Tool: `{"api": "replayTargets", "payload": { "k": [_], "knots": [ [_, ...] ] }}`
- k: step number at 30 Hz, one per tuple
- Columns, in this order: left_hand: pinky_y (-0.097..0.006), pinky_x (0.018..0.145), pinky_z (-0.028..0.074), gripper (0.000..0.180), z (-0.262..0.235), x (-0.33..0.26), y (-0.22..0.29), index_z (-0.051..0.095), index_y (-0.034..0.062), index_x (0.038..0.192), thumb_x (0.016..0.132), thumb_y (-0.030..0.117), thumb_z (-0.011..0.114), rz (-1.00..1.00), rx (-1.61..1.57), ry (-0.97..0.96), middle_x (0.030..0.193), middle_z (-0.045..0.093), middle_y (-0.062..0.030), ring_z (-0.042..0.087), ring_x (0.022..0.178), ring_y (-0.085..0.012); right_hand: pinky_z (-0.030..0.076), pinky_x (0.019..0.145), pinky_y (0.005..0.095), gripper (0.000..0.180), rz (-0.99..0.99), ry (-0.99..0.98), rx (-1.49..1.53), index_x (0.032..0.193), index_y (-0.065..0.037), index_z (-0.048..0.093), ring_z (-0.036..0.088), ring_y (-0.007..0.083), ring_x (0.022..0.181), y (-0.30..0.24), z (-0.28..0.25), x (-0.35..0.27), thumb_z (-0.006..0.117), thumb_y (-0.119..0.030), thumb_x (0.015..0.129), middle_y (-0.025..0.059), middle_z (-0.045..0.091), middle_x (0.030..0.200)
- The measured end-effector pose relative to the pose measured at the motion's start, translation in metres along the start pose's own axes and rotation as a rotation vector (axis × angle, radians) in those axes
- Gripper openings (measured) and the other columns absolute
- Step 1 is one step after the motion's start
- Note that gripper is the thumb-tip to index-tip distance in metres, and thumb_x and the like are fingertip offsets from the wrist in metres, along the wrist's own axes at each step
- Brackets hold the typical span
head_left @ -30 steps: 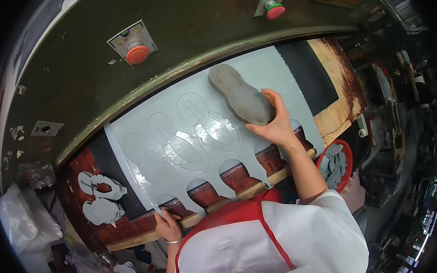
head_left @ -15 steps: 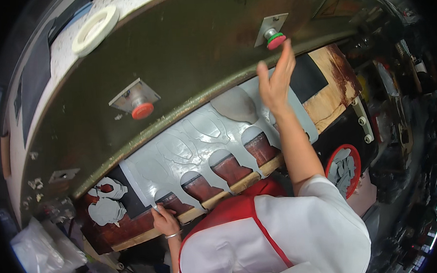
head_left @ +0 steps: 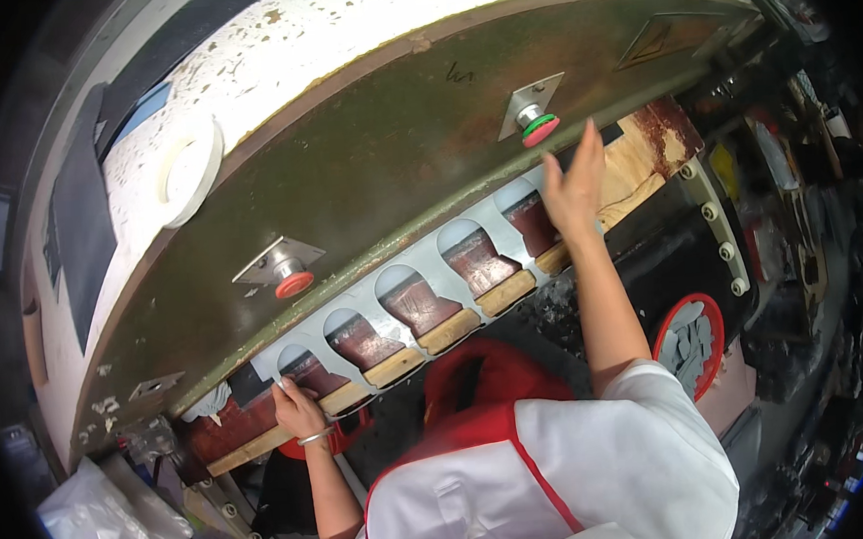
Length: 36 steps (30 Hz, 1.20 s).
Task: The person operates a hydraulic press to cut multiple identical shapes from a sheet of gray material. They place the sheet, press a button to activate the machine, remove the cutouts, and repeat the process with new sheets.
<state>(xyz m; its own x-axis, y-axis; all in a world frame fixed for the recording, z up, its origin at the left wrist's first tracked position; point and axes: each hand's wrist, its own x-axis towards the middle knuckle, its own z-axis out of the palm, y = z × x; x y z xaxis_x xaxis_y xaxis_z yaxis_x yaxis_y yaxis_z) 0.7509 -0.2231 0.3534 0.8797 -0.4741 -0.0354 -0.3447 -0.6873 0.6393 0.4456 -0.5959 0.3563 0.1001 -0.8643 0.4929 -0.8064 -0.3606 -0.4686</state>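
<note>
My left hand (head_left: 300, 413), with a bracelet at its wrist, has its fingers closed on the left front corner of a grey sheet (head_left: 363, 308). Several rounded cut-outs run along the sheet's front edge, and the red-brown cutting board (head_left: 647, 162) shows through them. The sheet's rear part is hidden beneath the green machine beam (head_left: 386, 164). Open, with thumb and fingers apart, my right hand (head_left: 575, 190) is over the sheet's right end. Just beyond it, on the beam, sits a pink push button with a green ring (head_left: 540, 128); the hand appears apart from it.
A second red button (head_left: 294, 283) projects from the beam's left half. White tape (head_left: 191, 172) lies on the machine's top. At right stands a red basket (head_left: 715, 346) of grey scraps. Clear plastic bags (head_left: 105, 512) are at lower left, and grey cut pieces (head_left: 208, 403) lie on the board's left end.
The view has shifted, and the beam now covers the sheet's outlined rear part. My right hand has come down from beside the ringed button. My left hand stays at the sheet's corner.
</note>
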Motion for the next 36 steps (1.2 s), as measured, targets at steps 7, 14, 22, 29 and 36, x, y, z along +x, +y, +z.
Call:
{"api": "replayTargets", "payload": {
  "k": [7, 14, 22, 29, 36],
  "knots": [
    [-0.031, 0.045, 0.042, 0.035, 0.007, -0.005, -0.015, 0.050, 0.0021, 0.075, 0.099, 0.027, 0.045, -0.045, -0.109, 0.013, 0.052, 0.050, -0.0058, 0.057, 0.046, -0.0149, 0.050, 0.077, 0.0420, 0.032, 0.250, -0.267, -0.055, 0.107, 0.002, 0.061, 0.063, 0.0409, 0.089, 0.056, -0.010, -0.043, 0.057, -0.023, 0.089, 0.0249, 0.066, 0.093],
    [-0.030, 0.049, 0.040, 0.035, -0.004, -0.055, -0.029, 0.047, 0.0034, 0.076, 0.100, 0.028, 0.041, -0.065, -0.210, 0.025, 0.054, 0.057, -0.0061, 0.048, 0.046, -0.0128, 0.047, 0.082, 0.0420, 0.034, 0.339, -0.214, 0.117, 0.112, 0.000, 0.057, 0.058, 0.0394, 0.097, 0.042, -0.072, -0.076, 0.063, -0.015, 0.083, 0.0241, 0.060, 0.102],
    [-0.028, 0.048, 0.042, 0.034, -0.026, -0.107, -0.051, 0.053, 0.0006, 0.096, 0.101, 0.032, 0.039, -0.200, -0.220, -0.225, 0.052, 0.059, -0.0081, 0.058, 0.046, -0.0157, 0.040, 0.099, 0.0471, 0.083, -0.160, -0.388, 0.301, 0.130, -0.004, 0.045, 0.042, 0.0435, 0.120, -0.057, -0.031, -0.122, 0.083, -0.022, 0.059, 0.0247, 0.048, 0.122],
    [-0.025, 0.047, 0.042, 0.029, -0.033, -0.177, -0.064, 0.050, -0.0002, 0.097, 0.101, 0.027, 0.042, -0.229, -0.329, -0.139, 0.070, 0.054, -0.0048, 0.055, 0.047, -0.0112, 0.047, 0.092, 0.0372, 0.088, 0.533, -0.566, 0.770, 0.129, -0.005, 0.046, 0.058, 0.0278, 0.109, -0.039, -0.098, -0.113, 0.088, -0.018, 0.053, 0.0169, 0.058, 0.115],
    [-0.023, 0.049, 0.042, 0.028, -0.035, -0.190, -0.061, 0.049, -0.0008, 0.101, 0.101, 0.026, 0.041, -0.224, -0.417, -0.145, 0.079, 0.054, -0.0054, 0.054, 0.050, -0.0101, 0.047, 0.093, 0.0382, 0.088, -0.024, -0.316, 0.259, 0.126, -0.003, 0.046, 0.057, 0.0324, 0.109, 0.011, -0.110, -0.089, 0.089, -0.020, 0.051, 0.0186, 0.057, 0.117]
  ]
}}
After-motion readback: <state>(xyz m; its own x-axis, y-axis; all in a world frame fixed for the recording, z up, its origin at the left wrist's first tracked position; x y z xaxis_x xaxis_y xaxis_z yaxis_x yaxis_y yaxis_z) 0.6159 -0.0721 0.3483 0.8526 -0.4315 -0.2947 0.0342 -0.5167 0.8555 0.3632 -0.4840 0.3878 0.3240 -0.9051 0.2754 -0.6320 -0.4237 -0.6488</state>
